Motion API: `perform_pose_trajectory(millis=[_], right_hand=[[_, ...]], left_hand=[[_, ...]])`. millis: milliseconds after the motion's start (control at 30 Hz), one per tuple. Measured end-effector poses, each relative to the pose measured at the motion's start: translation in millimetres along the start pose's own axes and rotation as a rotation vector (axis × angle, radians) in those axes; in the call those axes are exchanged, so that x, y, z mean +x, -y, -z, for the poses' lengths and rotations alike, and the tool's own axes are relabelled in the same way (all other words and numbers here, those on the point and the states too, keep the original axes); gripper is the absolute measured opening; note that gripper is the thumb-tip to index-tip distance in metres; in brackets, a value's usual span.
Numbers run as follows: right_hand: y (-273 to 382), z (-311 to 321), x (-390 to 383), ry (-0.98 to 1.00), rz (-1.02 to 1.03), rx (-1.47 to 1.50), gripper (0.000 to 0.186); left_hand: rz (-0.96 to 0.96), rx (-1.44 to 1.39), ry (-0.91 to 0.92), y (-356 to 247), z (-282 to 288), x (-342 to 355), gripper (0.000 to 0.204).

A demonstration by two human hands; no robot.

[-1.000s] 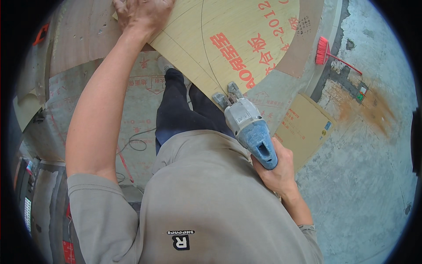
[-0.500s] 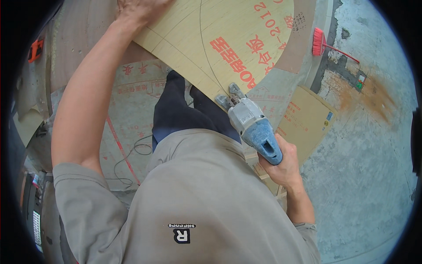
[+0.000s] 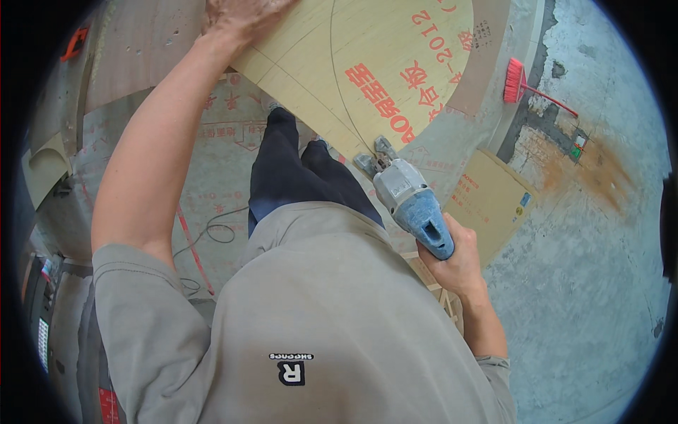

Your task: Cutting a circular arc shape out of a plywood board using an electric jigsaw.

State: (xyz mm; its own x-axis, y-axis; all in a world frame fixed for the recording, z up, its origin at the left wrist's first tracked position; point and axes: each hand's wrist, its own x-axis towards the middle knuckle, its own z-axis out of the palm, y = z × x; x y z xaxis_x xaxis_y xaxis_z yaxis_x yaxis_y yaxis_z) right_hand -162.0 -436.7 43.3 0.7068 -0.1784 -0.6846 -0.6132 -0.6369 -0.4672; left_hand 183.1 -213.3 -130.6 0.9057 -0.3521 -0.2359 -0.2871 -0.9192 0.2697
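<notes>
A plywood board (image 3: 318, 74) with red print lies at the top, its right edge rounded. A curved pencil line runs down it to the near edge. My left hand (image 3: 244, 18) presses on the board's left edge, its thumb stretched along it; the other fingers are mostly cut off by the picture's top. My right hand (image 3: 455, 258) wraps round the rear of a blue and grey jigsaw (image 3: 413, 201). The jigsaw's forked metal foot meets the board's near edge, close to the pencil line's end. Its blade cannot be made out.
Another board (image 3: 491, 201) lies on the floor to the right. A red broom (image 3: 515, 81) lies beyond it. A thin cable (image 3: 222, 232) loops across the printed floor covering near my legs. At the left are an orange tool (image 3: 74, 44) and a curved offcut (image 3: 48, 166).
The view has shifted slightly, so the board and my left arm show a little further right. My right hand keeps its grip on the jigsaw, which stays at the board's near edge.
</notes>
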Motion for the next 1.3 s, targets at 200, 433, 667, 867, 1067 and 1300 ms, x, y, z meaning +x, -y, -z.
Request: perform_pose_trajectory(millis=[200, 433, 667, 867, 1067, 1300], right_hand=[[-12, 5, -5, 0.043, -0.025, -0.037, 0.024], [-21, 5, -8, 0.062, -0.007, -0.023, 0.025], [-16, 1, -5, 0.033, 0.049, 0.01, 0.026], [-2, 1, -1, 0.034, 0.034, 0.006, 0.026], [5, -2, 3, 0.003, 0.042, 0.048, 0.019], [4, -1, 5, 0.039, 0.042, 0.016, 0.027]], left_hand=[[0.019, 0.074, -0.033, 1, -7, 5, 0.09], [0.037, 0.081, -0.083, 1, -12, 4, 0.089], [0.016, 0.065, -0.099, 1, -10, 1, 0.087], [0.006, 0.051, -0.111, 0, -7, 0, 0.087], [0.006, 0.051, -0.099, 2, -9, 1, 0.087], [0.019, 0.051, -0.084, 0, -8, 2, 0.088]])
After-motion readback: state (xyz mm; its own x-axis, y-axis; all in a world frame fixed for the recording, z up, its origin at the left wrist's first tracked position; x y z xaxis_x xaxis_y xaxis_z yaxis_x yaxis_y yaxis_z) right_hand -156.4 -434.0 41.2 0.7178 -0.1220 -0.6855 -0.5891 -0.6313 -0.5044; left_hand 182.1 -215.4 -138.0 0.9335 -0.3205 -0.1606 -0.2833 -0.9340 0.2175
